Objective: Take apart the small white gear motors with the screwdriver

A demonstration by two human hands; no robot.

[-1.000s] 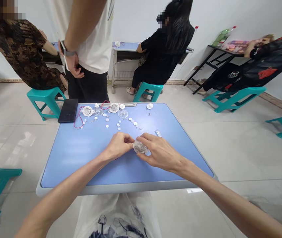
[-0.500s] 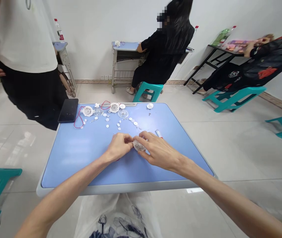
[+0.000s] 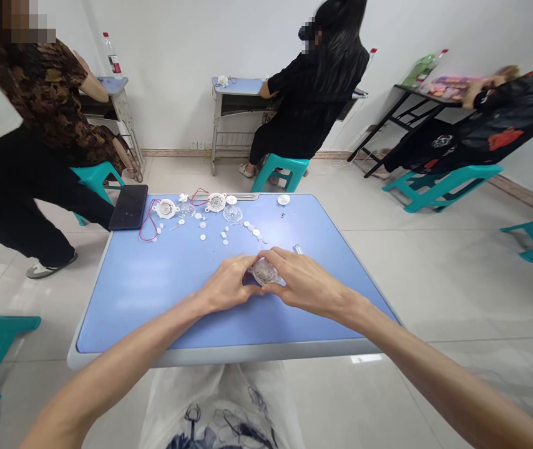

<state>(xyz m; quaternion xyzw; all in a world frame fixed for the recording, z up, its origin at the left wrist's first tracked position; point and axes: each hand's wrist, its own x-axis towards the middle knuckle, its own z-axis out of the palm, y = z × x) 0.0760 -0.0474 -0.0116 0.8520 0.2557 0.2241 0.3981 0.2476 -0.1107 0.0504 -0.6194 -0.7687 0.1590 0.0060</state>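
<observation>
Between my two hands, low over the blue desk (image 3: 163,312), is a round clear plastic case (image 3: 264,272) with small parts visible inside. My left hand (image 3: 231,280) grips its left edge with thumb and fingers. My right hand (image 3: 301,280) curls round the right side, fingertips meeting those of the left. Just beyond the right hand lies a small clear tube (image 3: 298,249), partly hidden. Farther back are white round housings (image 3: 216,202) with red cords, a clear domed cover (image 3: 233,214) and several small white gears (image 3: 256,232).
A black tablet (image 3: 128,207) rests on the desk's far left corner. A white round cap (image 3: 284,199) and tiny screws (image 3: 283,215) lie at the back right. Other people sit at desks along the wall, on green stools (image 3: 280,171); someone in black trousers stands at left.
My left hand has shifted from a pinch at the case's edge to a wider hold round its side. The standing person at left has moved farther left, uncovering a seated person.
</observation>
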